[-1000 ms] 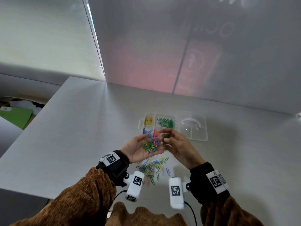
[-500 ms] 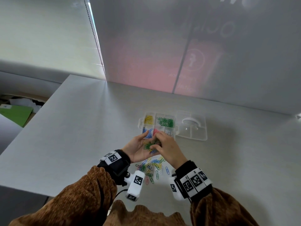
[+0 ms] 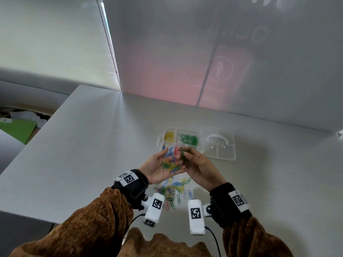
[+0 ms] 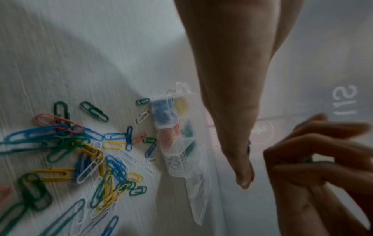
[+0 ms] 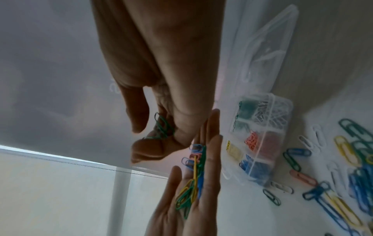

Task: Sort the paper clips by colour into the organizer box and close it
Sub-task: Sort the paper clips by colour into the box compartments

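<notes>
My left hand is held palm up above the table, fingers straight, carrying a small heap of mixed paper clips in yellow, green and blue. My right hand is just to its right and pinches a few green paper clips between thumb and fingers. Beyond both hands lies the clear organizer box, open, with yellow, green, blue, red and white clips in separate compartments. Its lid lies flat to the right.
Under my hands a loose pile of mixed clips is spread on the white table. The table's left edge drops off to a floor with green material. A wall stands close behind the box.
My right hand dipped its fingers into the clips on my left palm, then drew back to the right with green clips pinched. The left hand stayed about where it was.
</notes>
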{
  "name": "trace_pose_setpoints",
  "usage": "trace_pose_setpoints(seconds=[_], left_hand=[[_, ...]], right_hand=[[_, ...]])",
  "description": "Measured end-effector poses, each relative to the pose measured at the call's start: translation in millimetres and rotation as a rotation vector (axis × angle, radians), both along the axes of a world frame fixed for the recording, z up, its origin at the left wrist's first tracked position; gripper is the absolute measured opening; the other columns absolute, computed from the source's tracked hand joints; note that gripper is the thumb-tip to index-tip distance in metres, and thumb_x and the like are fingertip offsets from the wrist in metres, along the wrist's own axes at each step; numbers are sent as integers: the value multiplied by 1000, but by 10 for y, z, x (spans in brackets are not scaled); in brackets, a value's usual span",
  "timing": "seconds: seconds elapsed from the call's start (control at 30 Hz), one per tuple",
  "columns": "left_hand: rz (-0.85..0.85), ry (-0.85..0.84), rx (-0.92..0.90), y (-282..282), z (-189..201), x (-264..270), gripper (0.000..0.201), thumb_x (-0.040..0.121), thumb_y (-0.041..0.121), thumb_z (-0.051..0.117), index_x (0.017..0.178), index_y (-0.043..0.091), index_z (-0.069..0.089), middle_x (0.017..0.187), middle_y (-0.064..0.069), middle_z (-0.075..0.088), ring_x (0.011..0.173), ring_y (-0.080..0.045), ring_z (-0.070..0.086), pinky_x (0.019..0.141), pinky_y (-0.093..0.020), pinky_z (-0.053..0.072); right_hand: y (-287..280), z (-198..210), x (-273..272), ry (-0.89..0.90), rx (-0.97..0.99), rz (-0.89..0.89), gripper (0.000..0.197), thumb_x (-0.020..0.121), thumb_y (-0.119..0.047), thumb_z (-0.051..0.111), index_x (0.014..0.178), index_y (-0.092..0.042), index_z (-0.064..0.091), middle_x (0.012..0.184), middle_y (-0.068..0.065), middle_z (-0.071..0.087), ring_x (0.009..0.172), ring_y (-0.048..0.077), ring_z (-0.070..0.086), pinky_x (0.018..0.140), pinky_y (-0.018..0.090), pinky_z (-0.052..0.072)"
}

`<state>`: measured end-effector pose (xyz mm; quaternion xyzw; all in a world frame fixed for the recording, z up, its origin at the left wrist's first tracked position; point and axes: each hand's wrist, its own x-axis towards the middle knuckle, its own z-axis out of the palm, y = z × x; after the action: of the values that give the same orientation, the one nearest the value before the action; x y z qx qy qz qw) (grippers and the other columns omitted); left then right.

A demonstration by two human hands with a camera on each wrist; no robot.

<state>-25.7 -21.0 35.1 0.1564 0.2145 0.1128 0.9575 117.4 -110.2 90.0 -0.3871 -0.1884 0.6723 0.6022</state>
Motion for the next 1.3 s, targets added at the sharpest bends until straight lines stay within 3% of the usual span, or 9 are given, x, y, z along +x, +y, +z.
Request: trace_pose_setpoints(seconds=[0.1,0.27,0.4,0.6,0.73,0.9,1.0,1.2,1.3], left_hand=[[-5,3,-40,6,-7,-1,65,94,48,33,110,-9,60,96,-18,62,96,-29,61,107,-42,35],[-12,-21,-80,-28,45,11,79,89,59,31,123,-9,54,122,-25,57,114,-34,57,102,-43,44],[-32,-91,-156,-37,59,27,79,90,60,33,126,-9,48,121,-27,57,114,-36,56,98,-44,45],[-32,-97,-170,-24,59,54,77,88,58,37,139,2,30,122,-25,55,106,-37,60,94,-44,49],[-20,-73,-119,-19,25,44,80,87,58,37,142,0,29,129,-23,48,115,-34,54,101,-43,42],[54,-22,-120,21,-4,7,78,82,54,45,125,-11,50,115,-28,58,105,-40,60,95,-50,47],[44,24,-111,37,-27,1,81,84,58,43,119,-14,54,116,-32,57,108,-43,59,101,-49,41],[9,-13,-134,-23,41,52,77,87,59,37,126,-6,49,118,-26,58,104,-35,62,91,-43,51],[-27,36,-64,-18,32,59,81,85,63,39,132,-3,42,121,-21,52,99,-27,49,95,-35,39]], right_hand=[[-4,-5,-40,-184,-40,9,11,87,-10,53,93,-3,58,78,7,62,67,14,56,58,21,50],[26,-50,-156,-941,-17,90,18,81,-16,69,83,-4,55,71,-2,56,64,4,53,62,18,46],[63,-51,-229,-1199,51,120,18,74,-11,73,77,-14,56,78,-1,57,72,11,52,70,14,42],[117,-93,-254,-1441,139,166,15,75,-10,71,82,-7,58,79,-5,48,77,16,50,76,30,44],[106,-82,-233,-1291,87,159,13,82,-11,65,78,-15,53,83,-1,54,79,15,53,76,23,44],[65,-12,-34,-279,-2,-24,3,87,-11,55,85,-12,53,75,2,58,62,12,49,54,18,42],[54,4,56,-185,-42,-50,9,90,-4,48,93,-9,56,75,6,57,59,12,49,52,18,41],[40,-37,-101,-1080,48,222,9,84,-9,64,92,-8,60,82,1,61,72,1,56,70,9,46],[58,-84,-182,-1396,177,249,12,79,-9,67,89,-9,61,85,-2,59,76,9,52,72,14,39]])
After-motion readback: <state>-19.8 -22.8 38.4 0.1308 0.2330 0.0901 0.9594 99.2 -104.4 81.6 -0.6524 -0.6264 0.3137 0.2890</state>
